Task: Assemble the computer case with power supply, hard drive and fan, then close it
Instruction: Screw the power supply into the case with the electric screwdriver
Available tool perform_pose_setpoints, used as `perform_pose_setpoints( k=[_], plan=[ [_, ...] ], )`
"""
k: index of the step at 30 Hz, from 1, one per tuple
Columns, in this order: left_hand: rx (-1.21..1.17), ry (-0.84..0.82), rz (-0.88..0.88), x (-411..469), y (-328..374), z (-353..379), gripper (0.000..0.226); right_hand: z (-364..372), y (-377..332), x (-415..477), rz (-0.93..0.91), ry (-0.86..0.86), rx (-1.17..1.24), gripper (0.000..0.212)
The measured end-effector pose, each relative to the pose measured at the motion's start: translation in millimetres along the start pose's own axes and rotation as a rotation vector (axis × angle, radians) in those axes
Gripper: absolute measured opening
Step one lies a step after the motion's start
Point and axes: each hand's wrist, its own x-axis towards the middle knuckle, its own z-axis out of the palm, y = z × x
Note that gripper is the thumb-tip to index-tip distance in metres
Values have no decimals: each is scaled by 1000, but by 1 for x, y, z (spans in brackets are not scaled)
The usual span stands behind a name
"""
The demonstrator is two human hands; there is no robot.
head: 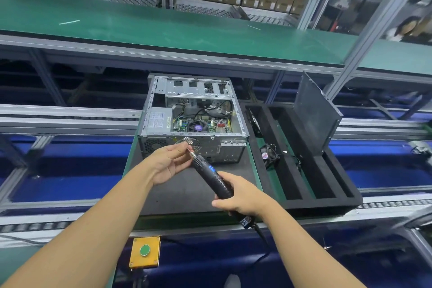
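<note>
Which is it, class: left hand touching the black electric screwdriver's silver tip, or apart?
Touching. Head view: left hand pinches the silver tip of the black electric screwdriver.

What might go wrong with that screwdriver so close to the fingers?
The left hand pinches the tip of the electric screwdriver that the right hand grips; if it started, those fingers might get nipped. A small screw could also slip off and get lost in the open computer case.

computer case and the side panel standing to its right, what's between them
Head view: a black foam tray with long slots lies between the computer case and side panel, a small fan lying in its left part.
</note>
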Motion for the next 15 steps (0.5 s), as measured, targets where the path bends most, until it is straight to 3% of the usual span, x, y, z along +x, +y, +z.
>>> perform_pose_setpoints(
  k=[5, 9, 11, 15],
  plan=[
    [70, 162, 51, 8, 19, 6, 10, 26, -8, 26, -37, 62, 93, 49],
    [332, 178, 18, 15, 38, -1, 15, 53, -15, 44, -49, 78, 250, 50],
    [568, 190, 46, 15, 51, -8, 25, 63, -19, 50, -33, 75, 303, 45],
    [1340, 391, 324, 28, 83, -28, 42, 75, -22, 58, 12, 58, 389, 42]
  ],
)
